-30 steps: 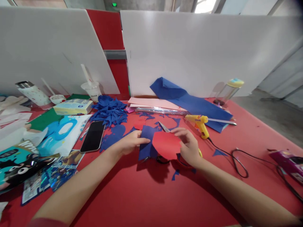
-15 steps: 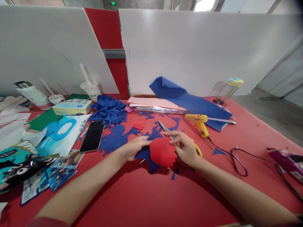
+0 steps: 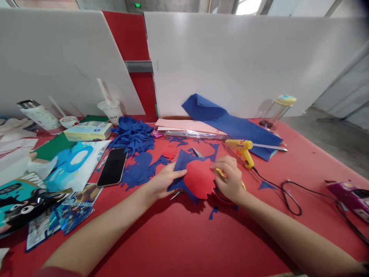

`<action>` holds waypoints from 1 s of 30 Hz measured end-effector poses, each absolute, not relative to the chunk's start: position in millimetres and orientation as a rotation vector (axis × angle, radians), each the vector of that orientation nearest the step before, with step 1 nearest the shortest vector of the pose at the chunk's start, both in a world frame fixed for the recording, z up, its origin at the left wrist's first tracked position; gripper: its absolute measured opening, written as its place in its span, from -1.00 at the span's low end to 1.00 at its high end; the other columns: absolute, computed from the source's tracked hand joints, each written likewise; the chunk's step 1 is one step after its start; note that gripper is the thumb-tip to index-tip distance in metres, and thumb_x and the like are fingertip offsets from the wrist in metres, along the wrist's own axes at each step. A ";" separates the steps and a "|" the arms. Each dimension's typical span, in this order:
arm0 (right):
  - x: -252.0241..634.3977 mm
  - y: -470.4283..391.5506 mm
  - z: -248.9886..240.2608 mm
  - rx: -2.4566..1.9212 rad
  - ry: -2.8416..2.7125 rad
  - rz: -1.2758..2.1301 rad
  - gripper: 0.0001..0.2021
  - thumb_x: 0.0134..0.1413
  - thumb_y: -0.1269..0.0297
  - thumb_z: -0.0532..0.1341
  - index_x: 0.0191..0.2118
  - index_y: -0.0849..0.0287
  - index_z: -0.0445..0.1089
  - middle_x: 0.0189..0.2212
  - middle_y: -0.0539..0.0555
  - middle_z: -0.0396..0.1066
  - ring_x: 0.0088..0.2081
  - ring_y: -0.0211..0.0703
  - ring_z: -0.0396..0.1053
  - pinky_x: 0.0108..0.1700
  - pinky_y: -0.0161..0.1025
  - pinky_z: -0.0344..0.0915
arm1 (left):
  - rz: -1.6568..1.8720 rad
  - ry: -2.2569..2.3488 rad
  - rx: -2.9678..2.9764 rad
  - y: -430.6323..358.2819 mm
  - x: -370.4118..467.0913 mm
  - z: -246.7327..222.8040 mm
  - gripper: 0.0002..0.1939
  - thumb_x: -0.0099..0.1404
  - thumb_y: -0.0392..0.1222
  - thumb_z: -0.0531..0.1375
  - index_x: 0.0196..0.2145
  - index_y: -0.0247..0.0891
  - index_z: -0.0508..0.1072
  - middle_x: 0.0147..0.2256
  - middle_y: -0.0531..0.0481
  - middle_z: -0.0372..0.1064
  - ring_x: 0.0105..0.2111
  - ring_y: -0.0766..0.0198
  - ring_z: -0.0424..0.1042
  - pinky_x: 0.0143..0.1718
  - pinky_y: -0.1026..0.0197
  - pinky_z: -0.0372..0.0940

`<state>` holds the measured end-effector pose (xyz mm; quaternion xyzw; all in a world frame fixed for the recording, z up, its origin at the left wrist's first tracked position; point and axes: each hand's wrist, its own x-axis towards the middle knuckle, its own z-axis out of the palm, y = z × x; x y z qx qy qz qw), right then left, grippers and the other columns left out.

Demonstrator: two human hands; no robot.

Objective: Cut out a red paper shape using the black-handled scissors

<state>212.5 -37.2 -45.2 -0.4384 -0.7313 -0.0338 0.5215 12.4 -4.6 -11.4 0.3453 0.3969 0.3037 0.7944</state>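
My left hand is closed on the left edge of a blue sheet and a red scalloped piece lying over it, thumb on top. Yellow-handled scissors are in my right hand, its fingers curled round the handle. Their metal blades point away, up beyond the red piece, partly hidden behind the sheet. Beneath my right hand lies something red and yellow, mostly covered. A thin metal tip shows below the blue sheet.
Blue cut pieces are heaped at the back left, beside a phone. A yellow glue gun with a black cord lies to the right. Blue cloth stretches along the back. Packets and a tissue pack are left.
The blue sheet and red piece have turned, and more blue shows above the red. My right hand has shifted slightly, and the yellow scissor handle now shows at its fingers.
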 end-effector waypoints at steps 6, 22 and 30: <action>209.8 -39.8 -45.7 -0.935 -1.868 0.112 -0.61 -0.22 0.62 0.02 -0.28 0.04 0.32 -0.20 0.11 0.17 -0.15 -0.01 0.25 -0.15 0.00 0.25 | 0.615 0.883 0.784 -7.6 15.2 -11.8 -0.80 0.07 -0.38 0.20 -0.28 -0.35 0.41 -0.43 -0.08 0.48 -0.52 0.25 0.46 -0.49 0.25 0.36; 205.1 -39.8 -38.1 -0.868 -2.342 -0.190 -0.69 0.13 0.58 -0.08 -0.22 0.16 0.35 -0.53 0.04 0.33 -0.39 -0.16 0.18 -0.11 -0.04 0.04 | 0.451 0.944 0.897 -15.4 15.9 -15.8 -0.81 0.04 -0.18 0.26 -0.39 -0.36 0.45 -0.48 -0.04 0.44 -0.50 0.32 0.38 -0.48 0.34 0.21; 202.9 -38.6 -42.5 -0.899 -2.337 -0.220 -0.80 0.18 0.47 -0.03 -0.17 0.17 0.29 -0.54 0.02 0.31 -0.40 -0.15 0.19 -0.12 -0.04 0.05 | 0.390 0.769 1.136 -18.9 15.9 -14.7 -0.72 0.01 -0.07 0.29 -0.39 -0.35 0.45 -0.52 0.05 0.36 -0.51 0.37 0.27 -0.45 0.33 0.15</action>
